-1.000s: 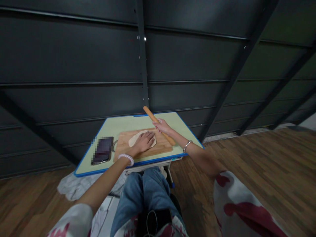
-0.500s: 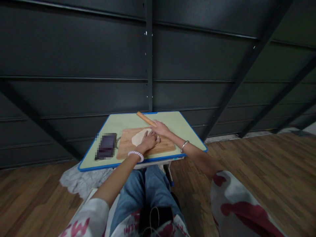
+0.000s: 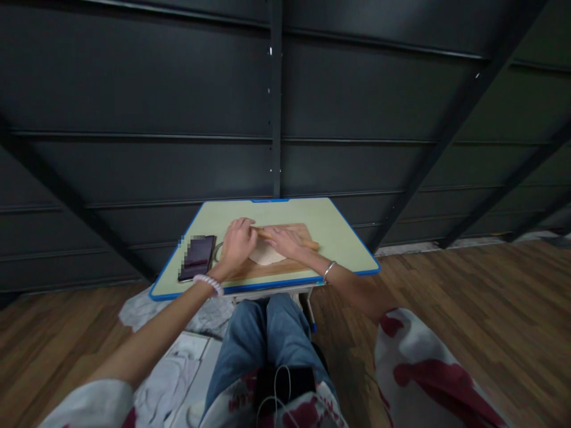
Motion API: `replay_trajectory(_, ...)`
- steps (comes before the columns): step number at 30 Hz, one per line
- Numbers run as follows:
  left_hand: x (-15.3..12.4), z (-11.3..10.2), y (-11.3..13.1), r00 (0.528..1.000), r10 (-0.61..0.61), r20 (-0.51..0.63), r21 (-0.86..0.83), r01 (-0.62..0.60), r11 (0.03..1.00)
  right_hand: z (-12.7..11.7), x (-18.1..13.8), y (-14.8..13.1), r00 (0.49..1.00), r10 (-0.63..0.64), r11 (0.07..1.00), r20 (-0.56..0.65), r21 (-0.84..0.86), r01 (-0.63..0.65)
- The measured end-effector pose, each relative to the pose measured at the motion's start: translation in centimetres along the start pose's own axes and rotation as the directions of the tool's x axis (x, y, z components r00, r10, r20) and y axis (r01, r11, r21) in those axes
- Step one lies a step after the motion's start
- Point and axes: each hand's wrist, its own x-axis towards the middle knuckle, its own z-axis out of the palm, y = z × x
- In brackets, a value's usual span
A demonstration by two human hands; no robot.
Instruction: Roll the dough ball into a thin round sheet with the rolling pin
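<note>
A wooden rolling pin (image 3: 312,244) lies across a flat sheet of pale dough (image 3: 266,255) on a wooden cutting board (image 3: 250,271). My left hand (image 3: 239,238) is curled over the pin's left end and hides it. Farther along, my right hand (image 3: 285,241) rests on top of the pin with its fingers bent over it, and the right tip sticks out past the palm. The lower part of the dough shows below the pin; my hands cover some of the rest.
The board sits on a small pale green table (image 3: 348,244) with a blue rim. A dark phone-like device (image 3: 198,257), partly pixelated, lies left of the board. White cloth (image 3: 167,380) is bunched below on the left. A dark panelled wall (image 3: 214,172) rises behind the table.
My left hand has left the dough and moved up and left onto the rolling pin. The pin, earlier held raised at a slant in my right hand, now lies across the dough.
</note>
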Motion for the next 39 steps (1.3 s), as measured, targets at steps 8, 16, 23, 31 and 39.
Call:
replay_trajectory(8, 0.9, 3.5, -2.4, 0.972, -0.011, 0.237, 0.181, -0.033, 0.983, 0.3, -1.6, -1.5, 0.994, -0.083, 0.992, -0.064, -0.096, 0.077)
replay_trajectory(16, 1.6, 4.2, -1.8, 0.950, 0.112, 0.292, 0.215, -0.180, 0.960, 0.9, 0.6, 2.3, 0.987, 0.110, 0.982, -0.115, -0.140, -0.126)
replay_trajectory(23, 6.6, 7.4, -2.9, 0.887, 0.123, 0.444, 0.141, -0.205, 0.969, 1.1, 6.1, 5.2, 0.984, 0.170, 0.982, 0.056, -0.098, -0.164)
replay_trajectory(31, 9.9, 9.0, -3.7, 0.829, 0.098, 0.550, 0.081, -0.170, 0.982, 1.2, 9.3, 6.9, 0.993, 0.119, 0.983, -0.004, -0.139, -0.118)
replay_trajectory(39, 10.9, 9.8, -4.4, 0.834, 0.053, 0.549, 0.165, -0.171, 0.971, 0.6, 8.6, 6.7, 0.951, 0.292, 0.949, -0.100, -0.090, -0.301)
